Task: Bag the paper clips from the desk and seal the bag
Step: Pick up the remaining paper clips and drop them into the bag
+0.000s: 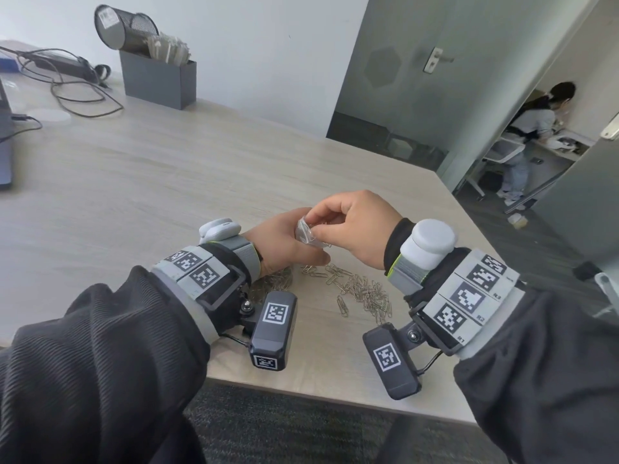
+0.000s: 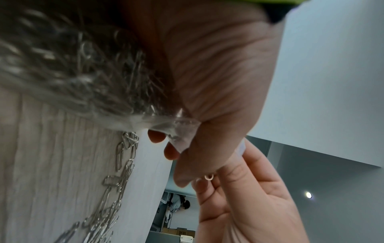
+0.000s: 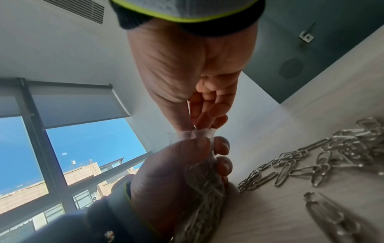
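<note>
My left hand grips a small clear plastic bag just above the desk; its lower part, packed with paper clips, hangs down to the desk surface. At the bag's open mouth, the thumb and fingers of my right hand pinch a paper clip. Its looped end shows between the right fingers. Loose silver paper clips lie scattered on the desk below and right of my hands, also as loose clips and loose clips from the wrists.
The light wood desk ends just in front of my wrists. A dark grey box with a tipped mesh cup stands far back left, near cables and a laptop edge. A person stands beyond the door.
</note>
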The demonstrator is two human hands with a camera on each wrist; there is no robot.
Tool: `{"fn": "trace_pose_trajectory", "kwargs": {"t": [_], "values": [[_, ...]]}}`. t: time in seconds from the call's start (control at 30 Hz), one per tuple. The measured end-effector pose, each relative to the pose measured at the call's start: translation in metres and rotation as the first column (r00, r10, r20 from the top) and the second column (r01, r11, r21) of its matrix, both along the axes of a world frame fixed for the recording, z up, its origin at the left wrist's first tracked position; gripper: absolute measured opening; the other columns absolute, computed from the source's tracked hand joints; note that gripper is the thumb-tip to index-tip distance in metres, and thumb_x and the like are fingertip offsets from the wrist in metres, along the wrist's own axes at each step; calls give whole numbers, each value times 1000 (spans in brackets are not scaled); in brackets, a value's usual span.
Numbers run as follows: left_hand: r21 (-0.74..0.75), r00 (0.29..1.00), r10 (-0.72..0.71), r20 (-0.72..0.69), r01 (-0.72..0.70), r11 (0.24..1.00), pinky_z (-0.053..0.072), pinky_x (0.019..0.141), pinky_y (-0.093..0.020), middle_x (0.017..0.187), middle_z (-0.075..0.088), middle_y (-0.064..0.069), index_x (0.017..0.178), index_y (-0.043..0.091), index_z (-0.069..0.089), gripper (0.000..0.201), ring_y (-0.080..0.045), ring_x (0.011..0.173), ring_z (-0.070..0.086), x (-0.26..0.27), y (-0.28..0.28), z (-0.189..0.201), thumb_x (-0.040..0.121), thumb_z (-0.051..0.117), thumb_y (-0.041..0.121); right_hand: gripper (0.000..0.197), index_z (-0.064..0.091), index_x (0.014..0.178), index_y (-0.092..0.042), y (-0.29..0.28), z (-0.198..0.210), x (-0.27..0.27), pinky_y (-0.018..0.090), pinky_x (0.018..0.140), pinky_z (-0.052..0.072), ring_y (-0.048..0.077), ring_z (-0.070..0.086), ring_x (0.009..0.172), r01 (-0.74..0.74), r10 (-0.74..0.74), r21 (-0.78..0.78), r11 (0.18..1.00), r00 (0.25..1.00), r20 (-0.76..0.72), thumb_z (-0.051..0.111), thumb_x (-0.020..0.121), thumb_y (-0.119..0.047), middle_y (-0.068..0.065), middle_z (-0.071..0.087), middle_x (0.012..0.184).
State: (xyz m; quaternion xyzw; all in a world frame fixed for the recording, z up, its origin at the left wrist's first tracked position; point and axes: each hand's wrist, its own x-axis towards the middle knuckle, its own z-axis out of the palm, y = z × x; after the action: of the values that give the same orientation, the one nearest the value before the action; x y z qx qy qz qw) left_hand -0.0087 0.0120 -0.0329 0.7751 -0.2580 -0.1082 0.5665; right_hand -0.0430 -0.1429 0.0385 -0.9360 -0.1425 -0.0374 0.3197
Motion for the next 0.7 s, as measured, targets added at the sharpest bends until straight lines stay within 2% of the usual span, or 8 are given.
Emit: {"fn": "trace_pose_trajectory", "kwargs": {"t": [0.1,0.2,0.27,0.37,0.43,0.5,0.6,0.7], "values": [[1,1000,13,-8,-13,1000,56,89,-40,99,74,5,108,32,68,55,-16,94,70,1,1,0,56,81,45,14,75,82,-27,-4,-2,0,28,71,57,4,64,66,8,-5,113,994,1000,-30,75,79,-14,-6,73,75],[21,999,43,-9,-42,999,50,80,-30,91,68,12,102,41,64,43,-7,83,65,1,2,2,62,80,41,10,74,82,-23,-13,-1,-2,35,72,59,17,67,68,41,-35,190,981,999,-36,73,82,-14,1,74,77],[-3,997,68,-31,-68,998,53,82,-31,91,69,11,104,45,65,42,-9,79,67,2,3,0,65,78,40,8,74,82,-20,-22,-1,-2,37,70,59,23,68,70,91,-91,205,975,996,-10,71,85,-13,4,73,74],[-60,990,124,-65,-128,990,57,87,-38,91,72,5,109,42,70,42,-13,74,70,6,4,-3,67,78,37,5,72,81,-22,-36,-8,3,34,67,56,12,63,63,182,-182,60,981,983,-6,70,84,-19,-1,71,70],[-81,980,182,-80,-188,979,56,85,-36,91,71,3,109,38,70,42,-12,70,68,8,4,-2,68,76,35,4,73,86,-26,-41,-16,6,28,68,50,3,60,62,169,-176,-114,979,983,-55,72,83,-24,-10,69,74],[-102,968,228,-104,-238,966,56,83,-36,89,70,1,108,36,70,42,-12,68,67,10,4,-2,67,73,35,14,73,94,-30,-40,-21,6,23,72,47,-2,58,65,112,-147,-275,955,983,-111,74,80,-31,-15,69,86],[-114,961,248,-120,-262,958,56,83,-38,86,70,1,106,36,70,41,-14,67,66,10,4,-2,65,72,34,30,71,107,-33,-29,-22,5,25,82,51,5,64,87,3,-92,-391,920,973,-210,75,77,-38,-15,67,101],[-115,959,251,-128,-266,957,55,81,-37,83,71,1,104,37,71,40,-15,68,66,10,3,-2,64,72,32,42,67,116,-36,-18,-23,7,26,83,50,9,61,91,-67,-59,-493,868,970,-237,73,74,-41,-19,58,89]]}}
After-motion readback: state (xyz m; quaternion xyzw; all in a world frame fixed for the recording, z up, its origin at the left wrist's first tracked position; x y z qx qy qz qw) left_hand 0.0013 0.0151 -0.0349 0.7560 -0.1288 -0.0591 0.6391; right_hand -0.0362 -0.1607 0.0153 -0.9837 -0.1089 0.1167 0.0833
